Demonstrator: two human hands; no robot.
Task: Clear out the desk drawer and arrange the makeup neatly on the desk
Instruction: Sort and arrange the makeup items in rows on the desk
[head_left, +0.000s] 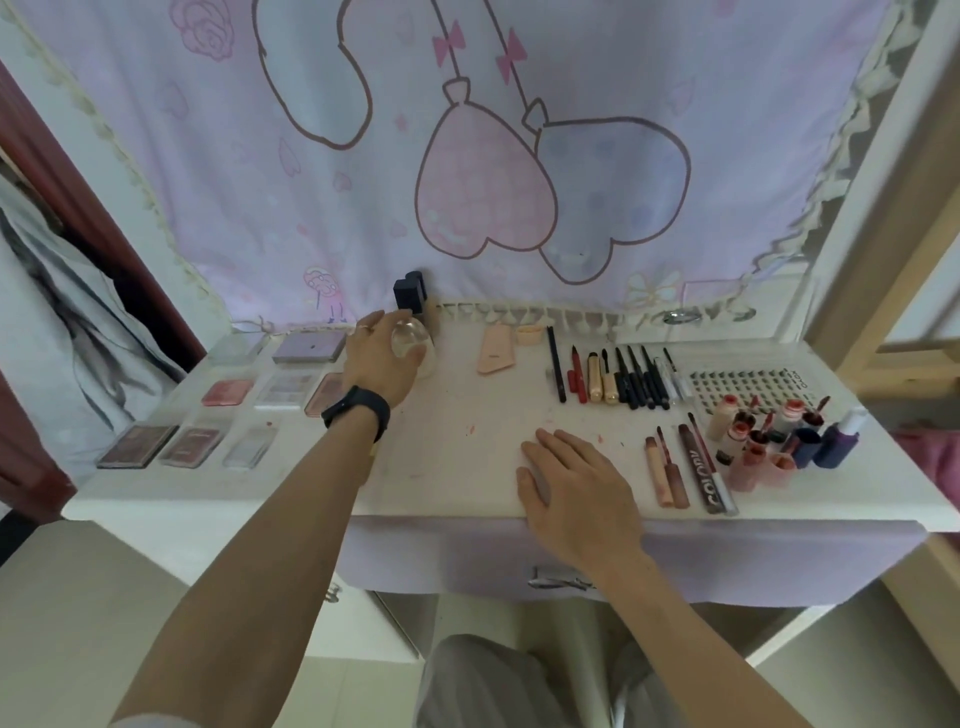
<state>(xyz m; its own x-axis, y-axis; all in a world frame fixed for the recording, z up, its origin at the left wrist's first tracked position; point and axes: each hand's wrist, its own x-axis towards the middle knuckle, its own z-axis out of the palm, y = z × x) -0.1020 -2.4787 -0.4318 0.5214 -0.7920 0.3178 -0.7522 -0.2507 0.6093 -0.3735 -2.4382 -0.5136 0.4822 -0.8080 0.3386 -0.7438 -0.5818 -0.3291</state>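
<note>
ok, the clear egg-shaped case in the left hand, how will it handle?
Probably light: the clear egg-shaped case looks hollow and see-through. Rounded body, so likely to roll or tip on the desk. Glossy shell may slip; the left hand wraps round it.

Palettes (228, 392) are laid flat in a three-row grid on the left of the desk (457, 441). A clear egg case (409, 335) is held upright at the back by the left hand (375, 364). Pencils (623, 376) are lined side by side right of centre. Bottles (769, 436) are clustered upright at the far right. The drawer (561, 566) is pushed in.
</note>
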